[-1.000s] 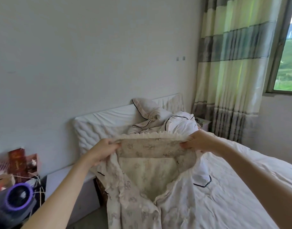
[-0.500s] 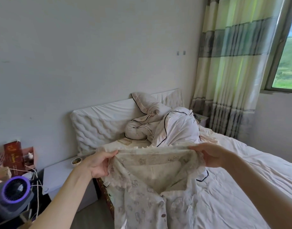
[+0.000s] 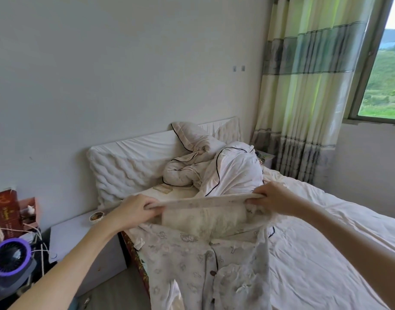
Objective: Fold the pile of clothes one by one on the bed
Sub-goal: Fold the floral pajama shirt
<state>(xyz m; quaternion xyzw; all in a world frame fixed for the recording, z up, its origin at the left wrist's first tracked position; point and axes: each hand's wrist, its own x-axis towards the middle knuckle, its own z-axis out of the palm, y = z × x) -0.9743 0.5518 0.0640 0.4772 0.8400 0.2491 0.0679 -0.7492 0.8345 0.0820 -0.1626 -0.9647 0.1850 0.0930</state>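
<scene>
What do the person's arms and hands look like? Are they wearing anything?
Both arms are bare right up to the picture's edge: no sleeves show. The left hand and right hand wear no gloves, and no rings, watch or bracelets can be seen.

A single head-worn wide-angle view looks forward and slightly down from the bedside, close over the bed (image 3: 326, 253). The headboard (image 3: 133, 166) sits at 12 o'clock, the window (image 3: 384, 86) at 2 o'clock.

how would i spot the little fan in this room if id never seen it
Start at the bed, then go left past the white nightstand to the cluttered corner. The fan sits lowest there, the only round thing, with a purple ring around a dark grille.
</scene>
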